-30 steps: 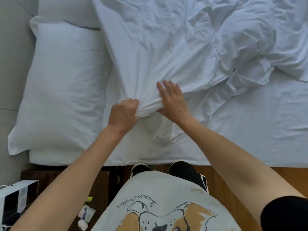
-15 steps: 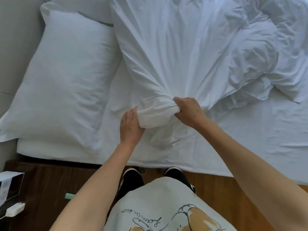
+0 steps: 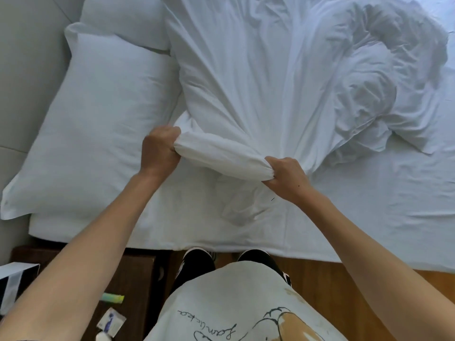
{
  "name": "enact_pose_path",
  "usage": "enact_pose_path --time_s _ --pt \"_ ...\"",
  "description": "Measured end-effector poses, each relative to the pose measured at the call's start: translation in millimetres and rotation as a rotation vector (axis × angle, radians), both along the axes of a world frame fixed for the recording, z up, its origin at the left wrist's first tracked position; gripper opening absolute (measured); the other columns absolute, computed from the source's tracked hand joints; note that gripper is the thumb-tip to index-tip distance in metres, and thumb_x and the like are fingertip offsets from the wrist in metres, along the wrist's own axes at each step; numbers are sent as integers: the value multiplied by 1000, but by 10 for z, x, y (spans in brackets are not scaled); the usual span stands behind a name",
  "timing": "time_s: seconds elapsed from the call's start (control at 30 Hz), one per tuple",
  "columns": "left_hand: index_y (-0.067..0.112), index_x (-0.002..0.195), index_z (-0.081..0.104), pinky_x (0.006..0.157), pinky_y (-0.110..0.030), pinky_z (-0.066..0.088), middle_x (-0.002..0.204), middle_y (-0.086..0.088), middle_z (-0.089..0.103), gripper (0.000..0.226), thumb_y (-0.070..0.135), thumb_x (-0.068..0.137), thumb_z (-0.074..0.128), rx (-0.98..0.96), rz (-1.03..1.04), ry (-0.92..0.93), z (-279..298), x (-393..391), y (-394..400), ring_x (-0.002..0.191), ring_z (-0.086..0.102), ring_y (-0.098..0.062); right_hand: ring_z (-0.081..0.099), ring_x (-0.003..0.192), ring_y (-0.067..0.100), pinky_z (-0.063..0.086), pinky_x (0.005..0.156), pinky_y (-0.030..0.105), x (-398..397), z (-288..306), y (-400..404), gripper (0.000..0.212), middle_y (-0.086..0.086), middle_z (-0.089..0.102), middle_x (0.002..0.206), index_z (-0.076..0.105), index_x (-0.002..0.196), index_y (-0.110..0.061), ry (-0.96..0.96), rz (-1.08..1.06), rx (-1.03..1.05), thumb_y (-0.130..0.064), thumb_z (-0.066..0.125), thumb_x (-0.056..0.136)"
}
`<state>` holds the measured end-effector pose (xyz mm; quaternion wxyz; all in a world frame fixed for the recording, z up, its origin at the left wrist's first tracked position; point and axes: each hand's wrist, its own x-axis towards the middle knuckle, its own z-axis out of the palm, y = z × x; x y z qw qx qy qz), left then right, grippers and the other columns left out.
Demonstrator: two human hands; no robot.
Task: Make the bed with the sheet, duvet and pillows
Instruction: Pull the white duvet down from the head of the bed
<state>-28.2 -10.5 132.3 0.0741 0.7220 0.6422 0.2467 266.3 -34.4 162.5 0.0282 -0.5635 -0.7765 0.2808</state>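
Spread further apart than half a second ago, with the left hand (image 3: pixel 160 151) shifted toward the pillow (image 3: pixel 98 124) and the bunched duvet (image 3: pixel 246 77) edge drawn out between both hands. Lying now as a rolled band with its long axis running from upper left down to lower right, roughly along the near bed edge, with creases fanning away toward the far side. Gripping one end in the left fist, knuckles up, fingers curled fully round the cloth; clutching the other end in the right hand (image 3: pixel 286 178), fingers curled under. Reaching forward with both bare forearms. Looking white, wrinkled, heaped in a crumpled mound at right. Resting on the white sheet (image 3: pixel 381 205), just beside the pillow at left.
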Motion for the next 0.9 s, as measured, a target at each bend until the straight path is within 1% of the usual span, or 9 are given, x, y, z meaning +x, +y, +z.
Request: enact_pose_path --time_s 0.13,0.23,0.4,0.5,0.63,0.7,0.77,0.83,0.9 --pt "10 56 32 47 -25 17 54 -5 32 18 3 62 48 116 -112 122 526 -296 -116 54 27 -19 36 48 27 23 46 29 -207 173 -131 29 7 43 52 39 65 -10 55 12 52 -15 64 77" --pt "8 54 33 46 -23 16 52 -6 31 15 2 59 46 103 -135 152 633 -457 -406 52 26 -20 38 47 26 21 45 28 -353 152 -336 31 6 45 51 38 65 -13 37 46 37 -12 67 76" --pt "10 55 42 40 -28 28 54 -8 44 15 1 54 54 -37 -199 154 399 -421 -1027 49 47 -29 42 56 22 23 47 25 -320 -32 -629 18 -1 46 59 44 77 -14 -192 174 -90 -21 59 82" --pt "10 53 43 39 -22 24 51 -4 44 17 -3 52 53 -191 -265 76 193 -205 -1373 45 44 -23 46 62 21 24 49 24 -138 -144 -780 12 -3 48 65 52 88 -13 -354 273 -161 -25 54 85" --pt "11 52 40 40 -19 17 48 -1 40 27 -11 39 48 -391 -337 13 -39 132 -1656 41 37 -17 47 66 20 25 50 23 98 -214 -907 14 -10 36 61 41 85 -19 -513 330 -261 -30 49 89" --pt "12 52 38 41 -16 8 48 0 40 36 -13 30 51 -436 -350 10 -126 216 -1722 43 30 -15 47 68 20 29 55 26 153 -232 -942 14 -9 35 62 39 86 -20 -535 329 -287 -31 47 90" --pt "13 53 37 44 -13 3 49 -1 40 37 -14 31 50 -460 -333 -19 -186 203 -1757 45 29 -15 47 68 20 31 60 28 151 -241 -951 15 -10 36 63 41 86 -20 -526 309 -290 -32 48 90" --pt "12 55 39 45 -12 4 51 -1 40 39 -16 30 51 -468 -272 -31 -266 132 -1785 46 33 -16 47 67 20 32 60 28 110 -229 -943 15 -9 38 62 44 85 -19 -508 283 -288 -33 49 89" --pt "10 59 45 42 -15 12 56 0 43 40 -16 32 59 -455 -209 -3 -370 49 -1839 49 39 -17 48 65 19 32 58 29 57 -212 -934 15 -8 41 62 45 83 -18 -479 266 -270 -32 50 88"
